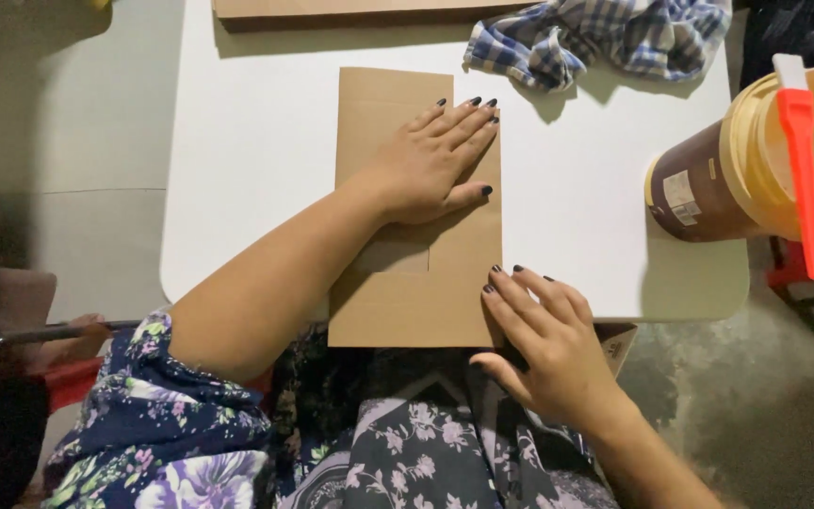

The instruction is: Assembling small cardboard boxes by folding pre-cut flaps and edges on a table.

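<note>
Plain brown paper sheet (416, 283), blue-checked cloth (605, 36)

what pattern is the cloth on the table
Blue and white checks on the cloth, seen in the head view.

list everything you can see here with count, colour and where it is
cardboard sheet: 1, brown, middle of table, near edge overhanging
second cardboard: 1, brown, far edge of table
cloth: 1, blue and white check, crumpled at far right of table
bucket: 1, brown with cream rim, right of table
brush: 1, red handle, lying across bucket rim
table: 1, white
left hand: flat on cardboard sheet, dark nails
right hand: fingertips at cardboard sheet's near right edge, dark nails
</note>
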